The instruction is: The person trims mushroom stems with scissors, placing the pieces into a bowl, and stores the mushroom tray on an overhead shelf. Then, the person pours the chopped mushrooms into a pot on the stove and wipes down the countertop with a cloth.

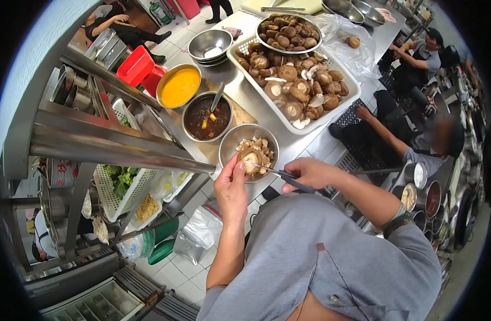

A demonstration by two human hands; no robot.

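Note:
My left hand (233, 184) pinches a shiitake mushroom (251, 158) with its pale underside up, over a steel bowl (228, 140). In my right hand (308, 174) is a pair of scissors (291, 180) with dark handles, their blades reaching to the mushroom's stem. Cut mushroom stems (262, 146) lie in the bowl beneath. Behind it a white basket (348, 103) is heaped with whole brown mushrooms (295, 85), and a steel bowl of darker mushroom caps (288, 33) sits at its far side.
Left of my bowl stand a bowl of dark sauce (195, 122) with a spoon and a bowl of yellow liquid (179, 87). Stacked steel bowls (210, 44) are farther back. A metal shelf rail (117, 148) runs close on the left. Several people sit nearby.

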